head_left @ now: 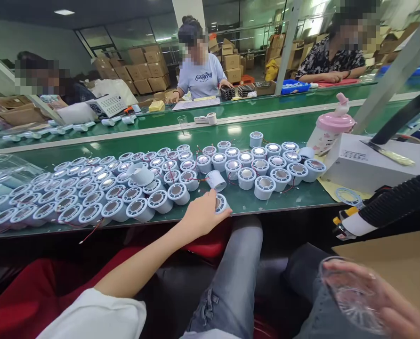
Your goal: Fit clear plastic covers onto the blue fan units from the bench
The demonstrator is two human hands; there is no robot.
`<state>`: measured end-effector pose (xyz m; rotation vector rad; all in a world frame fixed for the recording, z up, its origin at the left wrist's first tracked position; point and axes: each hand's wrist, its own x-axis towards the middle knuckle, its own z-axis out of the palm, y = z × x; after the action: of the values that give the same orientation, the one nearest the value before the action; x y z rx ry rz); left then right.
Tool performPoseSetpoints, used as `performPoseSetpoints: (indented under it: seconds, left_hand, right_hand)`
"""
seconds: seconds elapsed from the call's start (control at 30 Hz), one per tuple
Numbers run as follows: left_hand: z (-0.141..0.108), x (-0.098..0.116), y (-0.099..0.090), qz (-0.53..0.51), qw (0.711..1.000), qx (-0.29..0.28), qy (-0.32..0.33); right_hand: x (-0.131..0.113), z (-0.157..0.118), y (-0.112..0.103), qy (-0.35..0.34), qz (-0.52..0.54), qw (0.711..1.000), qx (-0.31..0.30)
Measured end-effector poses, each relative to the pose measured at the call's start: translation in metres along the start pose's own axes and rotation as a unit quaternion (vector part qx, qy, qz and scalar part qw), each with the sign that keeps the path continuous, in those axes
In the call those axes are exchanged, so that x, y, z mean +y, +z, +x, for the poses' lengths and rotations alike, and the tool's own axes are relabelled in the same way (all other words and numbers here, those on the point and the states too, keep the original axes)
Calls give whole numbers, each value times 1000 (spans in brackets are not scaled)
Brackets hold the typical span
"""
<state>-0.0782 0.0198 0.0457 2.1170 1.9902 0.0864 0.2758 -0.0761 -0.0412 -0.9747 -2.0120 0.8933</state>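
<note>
My left hand (205, 214) is at the front edge of the green bench, its fingers wrapped round a light-blue round part (221, 203). Just behind it a similar part (216, 181) lies tilted on its side. Many more of these round parts (139, 207) stand in rows to the left, some with thin red wires, and another group (264, 186) stands to the right. At the lower right, below bench height, my right hand (383, 296) holds a clear plastic cup (358, 301), slightly blurred.
A white box (375, 162) and a pink-lidded cup (332, 129) stand on the bench at right. A black hose (400, 197) reaches in from the right. Cardboard (397, 268) lies at lower right. Three people sit across the bench.
</note>
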Motion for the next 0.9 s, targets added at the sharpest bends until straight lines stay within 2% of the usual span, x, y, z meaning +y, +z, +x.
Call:
performPoseSetpoints:
  seconds: [0.03, 0.07, 0.1, 0.17, 0.2, 0.23, 0.27, 0.3, 0.33, 0.4, 0.5, 0.57, 0.63, 0.7, 0.9]
  left_hand:
    - [-3, 2, 2, -77, 997, -12, 21]
    - [-6, 4, 5, -180, 982, -42, 42]
    - [-9, 7, 10, -302, 947, -90, 58]
    - [-13, 18, 24, -515, 826, -220, 64]
    - [-15, 24, 33, -577, 763, -287, 58]
    - [-16, 32, 41, -608, 714, -343, 50]
    - [-16, 39, 48, -612, 688, -388, 49]
    - [-16, 46, 55, -596, 682, -421, 54]
    - [-15, 52, 59, -566, 692, -443, 70]
    - [-14, 62, 63, -498, 738, -433, 137]
    - [-14, 70, 61, -394, 824, -311, 264]
    - [-16, 71, 61, -360, 850, -229, 307]
    - [-18, 71, 64, -365, 856, -190, 313]
    - [-19, 69, 71, -381, 851, -177, 315]
    - [-16, 65, 90, -382, 837, -167, 354]
  right_hand:
    - [-4, -1, 6, 14, 0, 1000, 0]
    - [-11, -1, 13, 28, -10, 1000, 3]
    - [-18, 1, 21, 42, -35, 998, 8]
    - [-34, 10, 37, 49, -119, 992, 16]
    - [-41, 16, 44, 44, -161, 986, 20]
    - [-46, 21, 50, 35, -199, 979, 25]
    - [-50, 27, 54, 28, -235, 971, 34]
    - [-53, 31, 58, 25, -269, 962, 45]
    - [-54, 34, 60, 29, -298, 953, 55]
    - [-53, 37, 60, 65, -332, 939, 61]
    - [-52, 34, 55, 143, -281, 949, 23]
    - [-53, 33, 49, 187, -173, 967, -2]
    - [-55, 33, 44, 221, -62, 973, -4]
    - [-57, 35, 40, 251, 19, 968, 12]
    - [-50, 34, 37, 308, 167, 932, 91]
